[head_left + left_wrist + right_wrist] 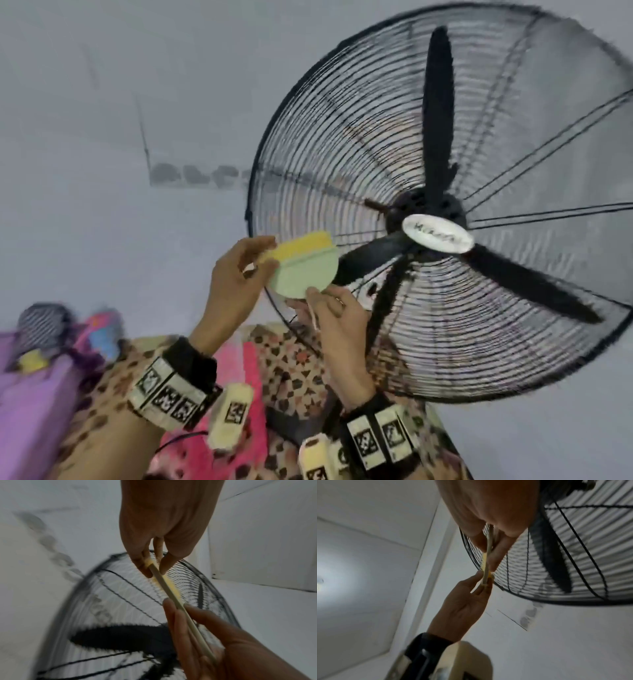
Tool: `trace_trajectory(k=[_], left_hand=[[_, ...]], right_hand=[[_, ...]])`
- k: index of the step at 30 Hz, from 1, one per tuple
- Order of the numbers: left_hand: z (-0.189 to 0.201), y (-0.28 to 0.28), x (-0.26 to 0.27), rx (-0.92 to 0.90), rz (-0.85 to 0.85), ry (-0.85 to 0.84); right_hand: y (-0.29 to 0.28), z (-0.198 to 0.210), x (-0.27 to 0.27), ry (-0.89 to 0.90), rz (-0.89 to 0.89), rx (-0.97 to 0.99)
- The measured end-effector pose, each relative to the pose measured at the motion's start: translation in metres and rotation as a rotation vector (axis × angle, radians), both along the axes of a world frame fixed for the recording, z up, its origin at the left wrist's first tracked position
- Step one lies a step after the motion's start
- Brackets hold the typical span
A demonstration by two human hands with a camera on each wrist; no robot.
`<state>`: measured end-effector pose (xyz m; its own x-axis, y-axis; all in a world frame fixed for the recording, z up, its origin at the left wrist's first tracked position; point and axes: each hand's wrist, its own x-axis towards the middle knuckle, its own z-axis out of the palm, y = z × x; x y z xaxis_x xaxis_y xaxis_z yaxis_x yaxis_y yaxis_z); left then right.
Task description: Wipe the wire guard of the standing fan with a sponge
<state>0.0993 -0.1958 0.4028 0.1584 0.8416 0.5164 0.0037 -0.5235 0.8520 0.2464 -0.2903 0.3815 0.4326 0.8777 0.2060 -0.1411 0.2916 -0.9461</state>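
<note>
Here you have the sponge (301, 265) raised in front of the lower left part of the wire guard (308, 137), held between both hands. Your left hand (236, 274) pinches its upper left end, thumb and fingers closed on the yellow layer; your right hand (334, 318) pinches the lower edge of the pale green face. From the wrist views it stands edge-on, just beside the wires; whether it touches them I cannot tell. You seem to be at the approach, settling the grip before wiping. Next, I judge, you need one flat face turned against the wires and pressed lightly, then drawn along the rings, keeping fingertips out of the gaps near the blades (436, 113).
</note>
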Motion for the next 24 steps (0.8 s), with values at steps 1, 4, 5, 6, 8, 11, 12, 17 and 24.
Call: trace_trajectory(k=[1, 4, 5, 6, 8, 11, 12, 17, 24], left_hand=[[-0.02, 0.007, -0.015, -0.052, 0.031, -0.034], [-0.074, 0.024, -0.054, -0.173, 0.084, -0.072], [-0.091, 0.029, -0.064, -0.204, 0.093, -0.043], [-0.108, 0.034, -0.072, -0.238, 0.099, -0.014], [-0.143, 0.044, -0.087, -0.29, 0.123, 0.035], [-0.192, 0.059, -0.105, -0.335, 0.156, 0.08], [-0.205, 0.065, -0.111, -0.358, 0.161, 0.08], [-0.294, 0.103, -0.125, -0.62, 0.193, 0.184], [-0.368, 0.127, -0.115, -0.89, 0.177, 0.419]], right_hand=[[0.006, -0.015, -0.012, -0.069, 0.045, -0.058], [0.03, -0.059, -0.041, -0.237, 0.093, -0.222], [0.038, -0.072, -0.05, -0.268, 0.09, -0.27], [0.048, -0.091, -0.057, -0.316, 0.08, -0.319], [0.062, -0.125, -0.068, -0.408, 0.088, -0.386], [0.077, -0.161, -0.083, -0.483, 0.113, -0.413], [0.081, -0.167, -0.087, -0.496, 0.114, -0.406], [0.118, -0.218, -0.098, -0.509, 0.193, -0.58], [0.196, -0.302, -0.095, -0.685, 0.21, -0.755]])
